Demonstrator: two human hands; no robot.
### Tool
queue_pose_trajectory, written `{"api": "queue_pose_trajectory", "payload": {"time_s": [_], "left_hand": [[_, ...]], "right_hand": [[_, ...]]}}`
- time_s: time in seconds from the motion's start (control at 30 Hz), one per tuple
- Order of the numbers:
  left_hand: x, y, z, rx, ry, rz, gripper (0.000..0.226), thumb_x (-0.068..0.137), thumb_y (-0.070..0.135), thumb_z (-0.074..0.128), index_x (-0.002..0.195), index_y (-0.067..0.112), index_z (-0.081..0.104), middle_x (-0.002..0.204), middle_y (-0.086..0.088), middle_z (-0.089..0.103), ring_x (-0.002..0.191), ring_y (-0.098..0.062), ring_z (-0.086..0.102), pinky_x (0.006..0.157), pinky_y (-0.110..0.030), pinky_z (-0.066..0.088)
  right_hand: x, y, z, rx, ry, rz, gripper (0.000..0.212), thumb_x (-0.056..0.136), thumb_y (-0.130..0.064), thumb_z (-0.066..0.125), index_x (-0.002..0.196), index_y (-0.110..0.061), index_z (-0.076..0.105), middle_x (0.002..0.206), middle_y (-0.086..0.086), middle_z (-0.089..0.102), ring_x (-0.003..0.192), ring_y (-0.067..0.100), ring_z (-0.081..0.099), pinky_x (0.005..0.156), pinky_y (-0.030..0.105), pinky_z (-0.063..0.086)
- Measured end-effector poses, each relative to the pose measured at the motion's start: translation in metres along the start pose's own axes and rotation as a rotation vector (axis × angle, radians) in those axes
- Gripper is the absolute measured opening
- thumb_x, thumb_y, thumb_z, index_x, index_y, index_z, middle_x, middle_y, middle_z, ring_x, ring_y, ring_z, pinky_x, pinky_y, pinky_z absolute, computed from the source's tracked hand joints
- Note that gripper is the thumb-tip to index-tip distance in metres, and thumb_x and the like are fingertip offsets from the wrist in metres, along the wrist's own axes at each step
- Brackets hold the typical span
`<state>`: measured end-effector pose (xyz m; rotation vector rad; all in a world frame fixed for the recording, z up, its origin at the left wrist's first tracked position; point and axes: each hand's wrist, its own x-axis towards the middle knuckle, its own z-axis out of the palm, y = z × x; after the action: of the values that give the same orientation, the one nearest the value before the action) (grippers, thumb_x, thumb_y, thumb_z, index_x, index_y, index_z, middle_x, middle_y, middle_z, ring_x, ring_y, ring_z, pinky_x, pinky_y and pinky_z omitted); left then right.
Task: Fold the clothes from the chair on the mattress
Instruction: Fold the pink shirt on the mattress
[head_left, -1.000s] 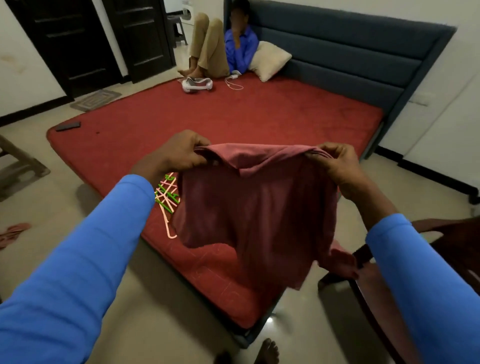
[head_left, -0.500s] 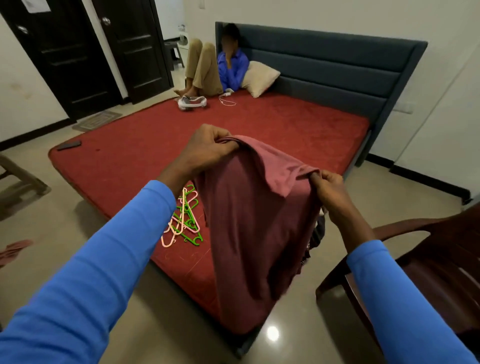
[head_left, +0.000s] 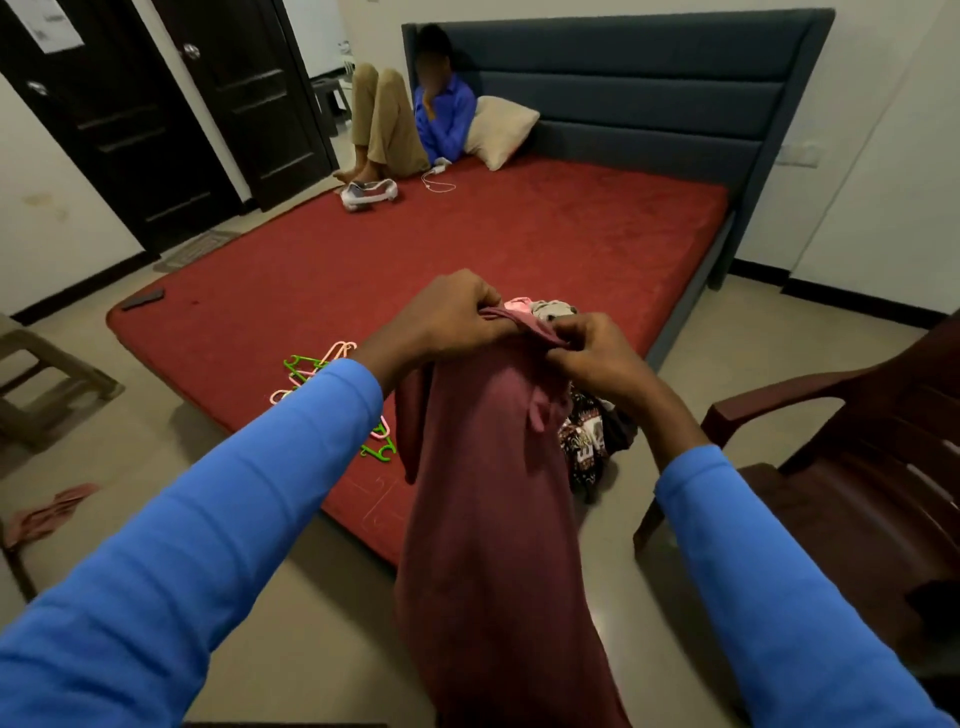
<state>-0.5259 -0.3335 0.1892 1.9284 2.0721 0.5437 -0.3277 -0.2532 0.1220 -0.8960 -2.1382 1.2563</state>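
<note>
A maroon garment (head_left: 493, 519) hangs doubled lengthwise in front of me, over the near corner of the red mattress (head_left: 519, 244). My left hand (head_left: 441, 317) grips its top edge. My right hand (head_left: 597, 353) pinches the same edge close beside it, the two hands almost touching. Behind the hands, a small pile of clothes (head_left: 587, 426) lies on the mattress near its right edge, partly hidden by the garment. The dark brown plastic chair (head_left: 852, 467) stands at my right, its seat bare where visible.
Green and pink hangers (head_left: 322, 369) lie on the mattress by my left forearm. A person (head_left: 415, 119) sits at the far end against the grey headboard (head_left: 623, 93), beside a pillow (head_left: 498, 130). A wooden stool (head_left: 47, 389) stands on the floor at left.
My hands came together, folding the spread garment in half so it hangs long and narrow. The view rose, revealing the clothes pile behind.
</note>
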Motion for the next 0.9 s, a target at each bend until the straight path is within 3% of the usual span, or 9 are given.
{"api": "queue_pose_trajectory", "payload": {"time_s": [0.07, 0.2, 0.33, 0.43, 0.53, 0.63, 0.77, 0.83, 0.9], "left_hand": [[-0.006, 0.003, 0.002, 0.052, -0.031, 0.007, 0.044, 0.087, 0.055, 0.075, 0.076, 0.013, 0.072, 0.071, -0.01, 0.068, 0.068, -0.028, 0.063, 0.061, -0.042, 0.047], [-0.01, 0.01, 0.013, -0.028, -0.206, -0.004, 0.042, 0.082, 0.053, 0.082, 0.086, 0.012, 0.076, 0.082, -0.013, 0.073, 0.072, -0.021, 0.065, 0.067, -0.042, 0.052], [-0.022, -0.007, 0.029, -0.153, -0.583, -0.151, 0.029, 0.08, 0.03, 0.088, 0.096, 0.008, 0.079, 0.088, -0.004, 0.08, 0.075, -0.016, 0.07, 0.067, -0.026, 0.057], [-0.037, -0.047, 0.032, -0.268, -0.645, -0.252, 0.041, 0.076, 0.042, 0.09, 0.091, 0.005, 0.079, 0.086, -0.002, 0.077, 0.077, -0.018, 0.065, 0.074, -0.029, 0.05], [-0.05, -0.092, 0.026, -0.44, -0.581, -0.313, 0.066, 0.079, 0.056, 0.08, 0.097, -0.006, 0.07, 0.082, -0.004, 0.064, 0.073, -0.015, 0.052, 0.069, -0.031, 0.043], [-0.064, -0.125, 0.029, -0.669, -0.371, -0.457, 0.049, 0.092, 0.052, 0.066, 0.09, 0.003, 0.065, 0.072, -0.007, 0.057, 0.062, -0.012, 0.053, 0.06, -0.024, 0.049], [-0.076, -0.173, 0.05, -0.835, -0.02, -0.52, 0.052, 0.089, 0.05, 0.068, 0.102, 0.0, 0.069, 0.087, -0.016, 0.063, 0.072, -0.021, 0.056, 0.061, -0.028, 0.048], [-0.08, -0.199, 0.057, -0.856, -0.021, -0.527, 0.034, 0.09, 0.041, 0.078, 0.091, 0.008, 0.073, 0.084, -0.015, 0.066, 0.074, -0.021, 0.056, 0.064, -0.027, 0.045], [-0.08, -0.229, 0.059, -0.77, -0.111, -0.545, 0.017, 0.091, 0.022, 0.08, 0.078, 0.012, 0.073, 0.072, -0.01, 0.063, 0.061, -0.015, 0.054, 0.054, -0.021, 0.041]], "right_hand": [[-0.007, 0.002, -0.016, -0.189, 0.014, 0.039, 0.024, 0.085, 0.0, 0.057, 0.094, -0.012, 0.076, 0.076, 0.008, 0.071, 0.066, 0.014, 0.064, 0.064, 0.034, 0.05], [-0.014, 0.019, -0.027, -0.568, 0.222, 0.116, 0.037, 0.08, -0.004, 0.051, 0.102, -0.021, 0.075, 0.094, 0.009, 0.075, 0.09, 0.033, 0.068, 0.07, 0.038, 0.05], [-0.02, 0.035, -0.043, -0.577, 0.512, 0.205, 0.039, 0.081, -0.003, 0.054, 0.111, -0.015, 0.075, 0.109, 0.02, 0.073, 0.103, 0.043, 0.066, 0.084, 0.043, 0.052], [-0.016, 0.053, -0.058, -0.529, 0.59, 0.256, 0.025, 0.076, -0.002, 0.053, 0.092, -0.012, 0.07, 0.095, 0.02, 0.072, 0.092, 0.043, 0.066, 0.075, 0.04, 0.049], [-0.005, 0.068, -0.063, -0.495, 0.615, 0.273, 0.031, 0.077, -0.001, 0.055, 0.1, -0.014, 0.072, 0.099, 0.016, 0.072, 0.094, 0.04, 0.066, 0.08, 0.041, 0.052], [0.012, 0.077, -0.058, -0.508, 0.694, 0.209, 0.05, 0.078, 0.004, 0.055, 0.122, -0.017, 0.066, 0.114, 0.017, 0.07, 0.103, 0.04, 0.065, 0.088, 0.044, 0.05], [0.055, 0.078, -0.038, -0.524, 0.705, 0.274, 0.04, 0.079, -0.011, 0.055, 0.115, -0.018, 0.07, 0.103, 0.019, 0.073, 0.098, 0.044, 0.065, 0.085, 0.046, 0.05], [0.086, 0.078, -0.019, -0.391, 0.695, 0.371, 0.034, 0.083, -0.019, 0.054, 0.113, -0.015, 0.071, 0.103, 0.02, 0.072, 0.098, 0.044, 0.066, 0.082, 0.044, 0.052], [0.122, 0.075, 0.006, -0.16, 0.665, 0.434, 0.027, 0.087, -0.017, 0.052, 0.101, -0.008, 0.073, 0.1, 0.021, 0.073, 0.09, 0.04, 0.07, 0.076, 0.04, 0.054]]}}
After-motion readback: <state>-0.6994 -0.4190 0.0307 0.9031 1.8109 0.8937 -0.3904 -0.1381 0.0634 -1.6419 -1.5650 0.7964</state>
